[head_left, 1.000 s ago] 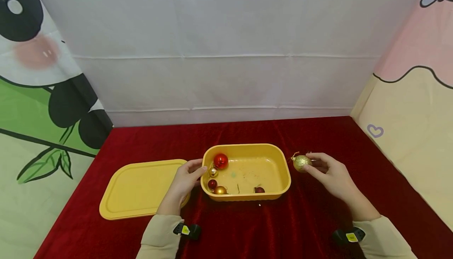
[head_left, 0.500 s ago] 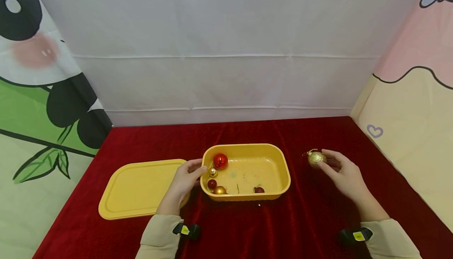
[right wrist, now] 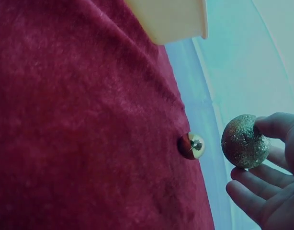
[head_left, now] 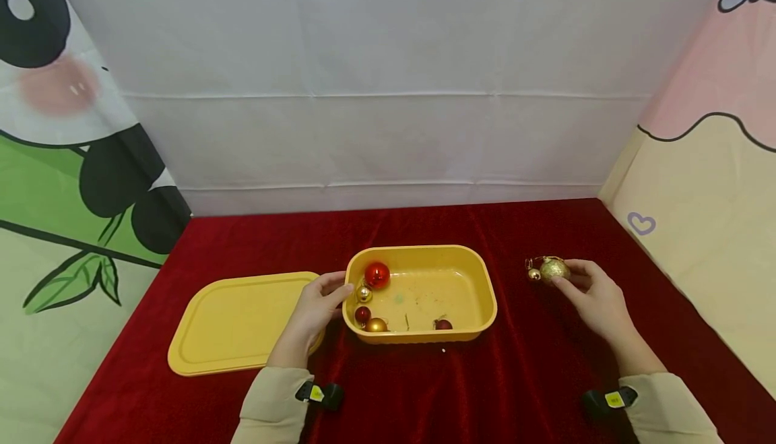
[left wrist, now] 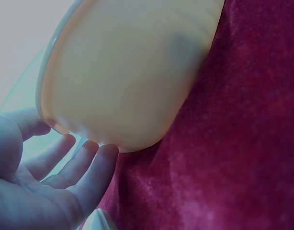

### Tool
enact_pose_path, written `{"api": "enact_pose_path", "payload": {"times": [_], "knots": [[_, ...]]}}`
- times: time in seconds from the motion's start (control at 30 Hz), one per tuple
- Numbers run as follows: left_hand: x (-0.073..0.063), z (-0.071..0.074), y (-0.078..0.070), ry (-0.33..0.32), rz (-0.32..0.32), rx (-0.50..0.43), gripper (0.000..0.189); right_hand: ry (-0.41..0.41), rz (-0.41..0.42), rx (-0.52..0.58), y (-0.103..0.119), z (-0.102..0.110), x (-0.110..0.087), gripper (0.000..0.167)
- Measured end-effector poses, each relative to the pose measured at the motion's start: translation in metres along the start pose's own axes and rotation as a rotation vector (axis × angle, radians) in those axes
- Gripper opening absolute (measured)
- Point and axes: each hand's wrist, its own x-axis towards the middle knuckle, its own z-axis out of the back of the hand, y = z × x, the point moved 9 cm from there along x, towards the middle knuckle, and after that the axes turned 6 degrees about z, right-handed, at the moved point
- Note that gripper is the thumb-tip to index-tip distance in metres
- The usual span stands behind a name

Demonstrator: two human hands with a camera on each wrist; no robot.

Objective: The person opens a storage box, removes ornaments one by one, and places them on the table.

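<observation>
At the left end of the yellow box point(head_left: 448, 282), my left hand point(head_left: 315, 306) grips the rim. Its thumb lies over the edge, and in the left wrist view its fingertips point(left wrist: 107, 149) touch the outer wall. Right of the box, my right hand point(head_left: 597, 299) pinches a glittery gold bauble point(right wrist: 245, 142) between thumb and fingers. Close to it is a small shiny gold bauble point(right wrist: 191, 145); whether it rests on the cloth or hangs by a thread I cannot tell. Inside the box are a bright red bauble point(head_left: 377, 275), gold baubles point(head_left: 376, 325) and dark red baubles point(head_left: 443, 324).
A yellow lid point(head_left: 242, 323) lies flat to the left, partly behind my left forearm. Dark red velvet cloth point(head_left: 485, 390) covers the table. A white sheet point(head_left: 388, 93) hangs behind, with printed cloths at both sides.
My right hand has moved right, away from the box, with the glittery gold bauble. The small shiny gold bauble now shows beside it. My left hand stays on the box.
</observation>
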Motion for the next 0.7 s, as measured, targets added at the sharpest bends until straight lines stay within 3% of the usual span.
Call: {"api": "enact_pose_path", "payload": {"times": [0.3, 0.7], "knots": [[-0.001, 0.002, 0.0, -0.006, -0.003, 0.001, 0.041, 0.061, -0.106, -0.037, -0.02, -0.008, -0.001, 0.057], [-0.003, 0.0, -0.002, -0.012, -0.005, -0.01, 0.042, 0.129, -0.136, -0.072, -0.026, -0.016, -0.005, 0.054]]}}
